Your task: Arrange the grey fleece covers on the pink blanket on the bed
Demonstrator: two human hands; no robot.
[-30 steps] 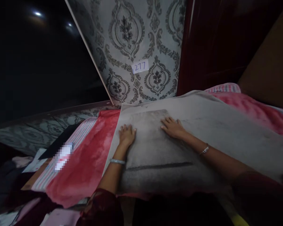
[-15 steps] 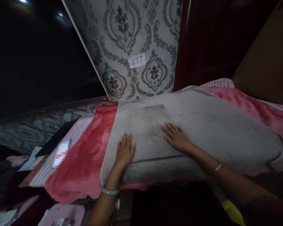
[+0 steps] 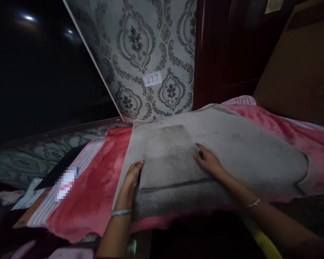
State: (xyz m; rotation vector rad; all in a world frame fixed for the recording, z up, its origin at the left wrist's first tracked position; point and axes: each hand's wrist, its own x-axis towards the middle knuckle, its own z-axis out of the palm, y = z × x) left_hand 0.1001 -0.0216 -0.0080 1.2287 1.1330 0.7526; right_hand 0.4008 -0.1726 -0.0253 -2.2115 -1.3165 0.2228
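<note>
While both hands are apart over the cloth: L hand (image 3: pixel 132 174) at its L side, R hand (image 3: pixel 211 164) nr the middle, wide gap btwn them;
L grip: thumb & fingers bunched close by the patch's L edge; can't tell if they pinch any fabric;
R grip: thumb & index spread w/ a gap, other fingers curled under; nothing seen btwn the tips; hand at the patch's R side;
Wrists: pale bangle (image 3: pixel 121 212) on L, thin silvery bracelet (image 3: pixel 254 203) on R;
Grey cloth: grey cloth (image 3: pixel 253 158) spread broad under both hands, far edge up by the wall, folded-looking corner at far R;
Patch: darker squarish patch (image 3: pixel 164 144) btwn the hands; can't tell if a separate layer or part of the cloth; dark line (image 3: pixel 175 185) runs across just below;
Underneath: red-pink blanket (image 3: pixel 89 194) showing L, R & along the near edge; striped edging (image 3: pixel 40 212) at its L;
L side: pixelated pale item (image 3: pixel 66 184) on the blanket/stripes; black glossy panel (image 3: pixel 37 72) beyond;
Back: patterned wallpaper (image 3: pixel 135 21) w/ paper slip (image 3: pixel 152 78) marked 277; dark red panel (image 3: pixel 226 46) & brown panel (image 3: pixel 299 72) to R;
Bottom R: yellow item (image 3: pixel 267 244), can't ID
</note>
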